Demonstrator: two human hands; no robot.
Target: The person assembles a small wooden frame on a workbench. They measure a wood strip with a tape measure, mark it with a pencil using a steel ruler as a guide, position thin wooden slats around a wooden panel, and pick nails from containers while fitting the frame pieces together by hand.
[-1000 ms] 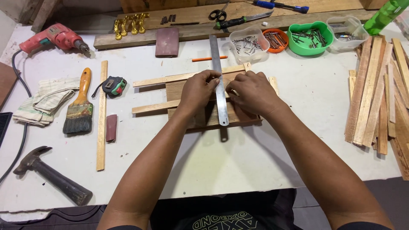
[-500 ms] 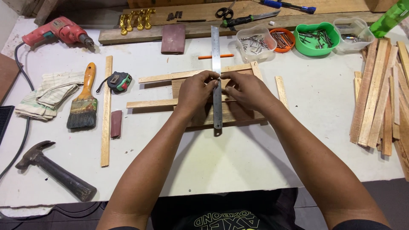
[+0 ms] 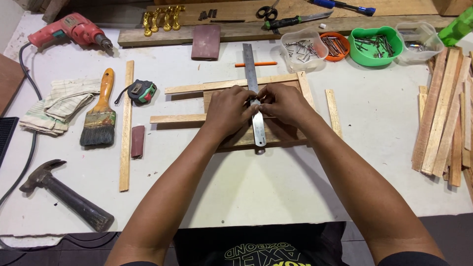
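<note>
Both hands meet on the steel ruler (image 3: 254, 98): the left hand (image 3: 229, 109) and right hand (image 3: 285, 103) pinch it with closed fingers, pressing it across the wooden frame (image 3: 295, 81), which they largely hide. Beyond the ruler's far end stand 4 tubs: a clear tub (image 3: 301, 50), orange dish (image 3: 336, 46) and green bowl (image 3: 374, 45) hold nails; the second clear tub's (image 3: 418, 40) contents are unclear

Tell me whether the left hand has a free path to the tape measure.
Probably yes. The left hand rests on the steel ruler; the tape measure lies to its left, with only a flat wooden strip between them, nothing tall.
</note>
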